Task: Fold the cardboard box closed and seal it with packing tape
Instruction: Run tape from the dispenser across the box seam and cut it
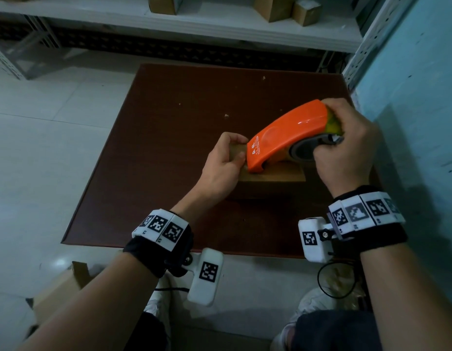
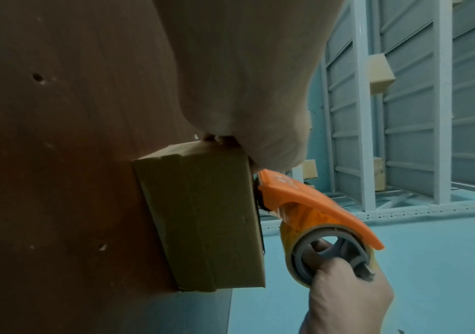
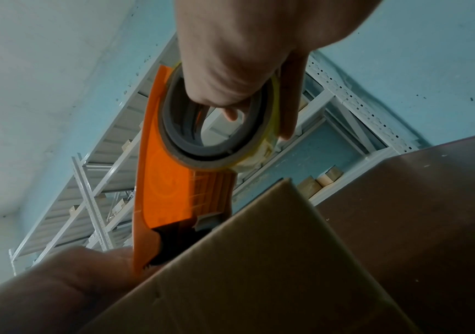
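fingers of your right hand [image 1: 346,148] clench the orange tape dispenser [image 1: 285,138]; left hand [image 1: 223,163] pinches the cardboard box [image 2: 201,217]. a loosened pinch could let the box slide on the worktop [image 1: 194,102], skewing the tape.

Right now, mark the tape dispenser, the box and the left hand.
tape dispenser [image 1: 287,134]: head view, on its orange cover.
box [image 2: 216,217]: left wrist view, on its broad side face.
left hand [image 1: 223,164]: head view, on the back of the hand gripping the box's end.
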Motion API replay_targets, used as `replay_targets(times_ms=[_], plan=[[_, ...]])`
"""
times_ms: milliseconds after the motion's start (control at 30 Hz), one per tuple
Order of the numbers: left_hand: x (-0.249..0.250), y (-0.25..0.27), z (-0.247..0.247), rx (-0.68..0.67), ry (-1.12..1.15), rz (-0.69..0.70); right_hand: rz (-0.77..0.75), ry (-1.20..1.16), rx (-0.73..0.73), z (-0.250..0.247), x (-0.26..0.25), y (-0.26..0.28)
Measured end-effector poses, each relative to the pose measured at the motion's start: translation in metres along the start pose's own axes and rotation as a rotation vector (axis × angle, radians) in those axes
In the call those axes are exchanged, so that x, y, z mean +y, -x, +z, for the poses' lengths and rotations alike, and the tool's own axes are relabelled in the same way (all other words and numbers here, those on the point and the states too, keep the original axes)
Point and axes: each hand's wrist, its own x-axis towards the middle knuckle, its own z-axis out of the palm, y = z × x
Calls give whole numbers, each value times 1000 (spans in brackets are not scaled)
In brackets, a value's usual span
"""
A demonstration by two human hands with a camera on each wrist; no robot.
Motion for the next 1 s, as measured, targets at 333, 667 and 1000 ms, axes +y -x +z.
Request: replay_targets(times_ms=[333, 667, 1000], plan=[[6, -12, -41, -55, -40, -103, -37, -51, -5, 10, -19, 4], [1, -17, -33, 101, -165, -92, -34, -69, -9, 19, -30, 5], [-5, -18, -28, 132, -136, -145, -51, -42, -18, 16, -24, 3]])
